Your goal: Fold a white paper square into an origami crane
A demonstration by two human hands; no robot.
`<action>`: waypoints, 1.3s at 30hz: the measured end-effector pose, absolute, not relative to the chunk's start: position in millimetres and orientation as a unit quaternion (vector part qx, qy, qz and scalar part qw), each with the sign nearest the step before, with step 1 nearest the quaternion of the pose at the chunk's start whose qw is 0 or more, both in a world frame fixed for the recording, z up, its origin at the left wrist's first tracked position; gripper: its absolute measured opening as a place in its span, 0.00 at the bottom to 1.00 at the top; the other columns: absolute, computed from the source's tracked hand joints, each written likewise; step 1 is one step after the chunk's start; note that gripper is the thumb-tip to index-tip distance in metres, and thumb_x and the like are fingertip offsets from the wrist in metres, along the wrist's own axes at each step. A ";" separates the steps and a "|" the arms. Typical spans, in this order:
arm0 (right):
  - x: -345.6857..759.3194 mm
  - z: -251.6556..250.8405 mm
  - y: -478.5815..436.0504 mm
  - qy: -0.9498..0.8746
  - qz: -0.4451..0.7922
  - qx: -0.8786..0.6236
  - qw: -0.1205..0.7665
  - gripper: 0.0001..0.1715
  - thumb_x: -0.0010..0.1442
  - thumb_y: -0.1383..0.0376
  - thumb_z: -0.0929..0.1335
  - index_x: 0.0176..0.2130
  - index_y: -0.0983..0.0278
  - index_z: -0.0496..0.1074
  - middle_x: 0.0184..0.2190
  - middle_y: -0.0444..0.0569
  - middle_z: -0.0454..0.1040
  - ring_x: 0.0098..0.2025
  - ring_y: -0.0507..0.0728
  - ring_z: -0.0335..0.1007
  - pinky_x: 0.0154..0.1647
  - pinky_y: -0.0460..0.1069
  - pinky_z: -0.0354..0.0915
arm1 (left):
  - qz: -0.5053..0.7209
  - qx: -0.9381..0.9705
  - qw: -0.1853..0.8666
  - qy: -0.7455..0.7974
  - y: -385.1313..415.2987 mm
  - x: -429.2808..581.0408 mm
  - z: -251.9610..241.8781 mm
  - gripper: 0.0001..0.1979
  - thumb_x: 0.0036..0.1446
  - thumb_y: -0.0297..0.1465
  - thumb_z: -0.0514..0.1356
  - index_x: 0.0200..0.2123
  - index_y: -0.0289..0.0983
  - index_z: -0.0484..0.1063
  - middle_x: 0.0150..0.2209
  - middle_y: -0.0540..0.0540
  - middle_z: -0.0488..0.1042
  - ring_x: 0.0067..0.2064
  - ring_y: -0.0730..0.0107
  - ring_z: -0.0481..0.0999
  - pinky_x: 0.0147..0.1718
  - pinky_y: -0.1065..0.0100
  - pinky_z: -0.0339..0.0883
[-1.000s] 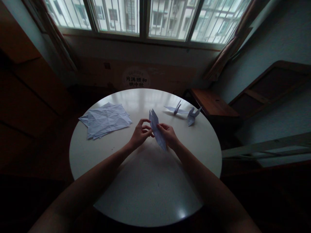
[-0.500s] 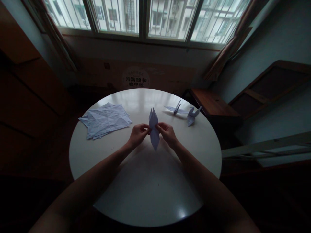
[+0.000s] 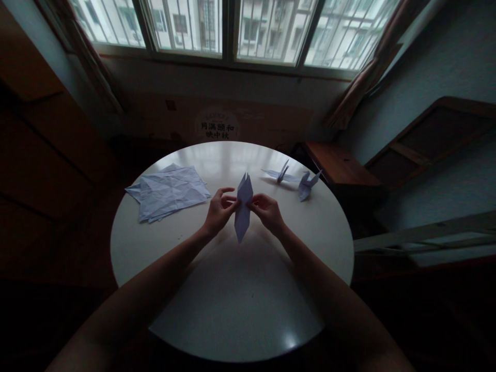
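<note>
A folded piece of white paper [image 3: 243, 219], long and diamond-shaped with two narrow points at its far end, is held upright above the table between both hands. My left hand [image 3: 220, 209] pinches its left edge near the middle between thumb and finger, with the other fingers raised and curled. From the opposite side, my right hand [image 3: 267, 211] pinches the right edge, its fingers bent together. Two finished paper cranes stand beyond my right hand: one crane [image 3: 282, 174] with spread wings, and another crane [image 3: 305, 187] nearer the table's edge.
The round white table [image 3: 240, 294] fills the middle. A stack of creased paper sheets [image 3: 170, 192] lies on its left side. Behind the table is a cardboard box [image 3: 263, 119] with printed characters, under the window. A low wooden stool or bench [image 3: 341, 168] is at the right.
The folded paper's lower tip has swung to the left and its face has turned. My left hand's upper fingers have lifted and opened out. The cranes and the sheets have stayed put.
</note>
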State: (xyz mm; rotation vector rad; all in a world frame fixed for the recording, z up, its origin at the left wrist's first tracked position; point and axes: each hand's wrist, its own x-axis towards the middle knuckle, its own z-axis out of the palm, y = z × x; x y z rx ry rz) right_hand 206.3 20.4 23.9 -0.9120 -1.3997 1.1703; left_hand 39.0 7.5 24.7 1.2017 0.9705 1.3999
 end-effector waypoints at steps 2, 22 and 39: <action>205.5 24.8 19.5 -0.576 0.501 -0.373 0.527 0.22 0.45 0.53 0.76 0.34 0.61 0.69 0.26 0.42 0.72 0.29 0.52 0.69 0.33 0.49 0.66 | 0.583 0.486 0.516 0.398 8.0 39.0 24.7 0.29 0.42 0.41 0.72 0.45 0.35 0.68 0.31 0.48 0.76 0.31 0.68 0.78 0.31 0.68 0.73; 206.8 26.2 19.3 -0.532 0.534 -0.404 0.519 0.19 0.46 0.52 0.74 0.26 0.63 0.69 0.21 0.42 0.71 0.25 0.51 0.66 0.30 0.48 0.64 | 0.557 0.502 0.520 0.409 2.6 40.7 29.0 0.21 0.44 0.41 0.70 0.36 0.33 0.74 0.22 0.51 0.73 0.25 0.72 0.73 0.25 0.72 0.66; 205.2 31.5 13.4 -0.550 0.562 -0.386 0.483 0.14 0.48 0.57 0.72 0.22 0.63 0.67 0.18 0.41 0.68 0.22 0.49 0.61 0.26 0.46 0.58 | 0.554 0.482 0.528 0.426 2.3 40.9 28.5 0.18 0.44 0.42 0.69 0.28 0.34 0.69 0.24 0.49 0.76 0.26 0.71 0.73 0.26 0.71 0.65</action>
